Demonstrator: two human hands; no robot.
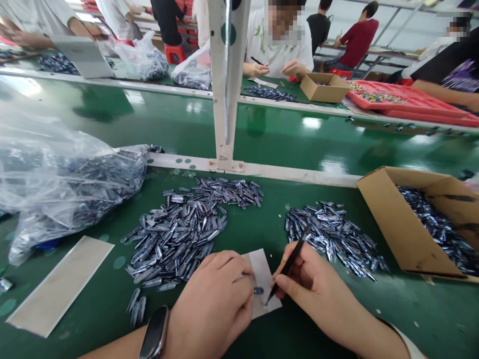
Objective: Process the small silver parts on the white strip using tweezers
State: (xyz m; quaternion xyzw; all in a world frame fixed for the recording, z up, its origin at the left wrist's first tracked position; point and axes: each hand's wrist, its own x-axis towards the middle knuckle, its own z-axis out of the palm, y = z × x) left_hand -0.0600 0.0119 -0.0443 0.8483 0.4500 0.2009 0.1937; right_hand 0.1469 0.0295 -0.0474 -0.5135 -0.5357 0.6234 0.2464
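Note:
My left hand (pixel 215 299), a dark watch on its wrist, has its fingers curled over a small pale sheet (pixel 262 264). A dark, glossy, elongated metal piece (pixel 258 290) pokes out from its fingertips above the sheet. In my right hand (pixel 312 289) are slim black tweezers (pixel 292 258), gripped like a pen, their tip down at the sheet close to the piece. Beyond my left hand spreads a large pile of similar dark pieces (pixel 179 234). Another pile of shinier pieces (pixel 329 232) lies just past my right hand.
A clear plastic bag (pixel 75 184) full of pieces sits at left, near a pale rectangular strip (pixel 60 286). The cardboard box (pixel 396 224) at right holds more. A white post (pixel 224 89) rises from the ledge ahead. Several people sit across the green belt (pixel 168 117).

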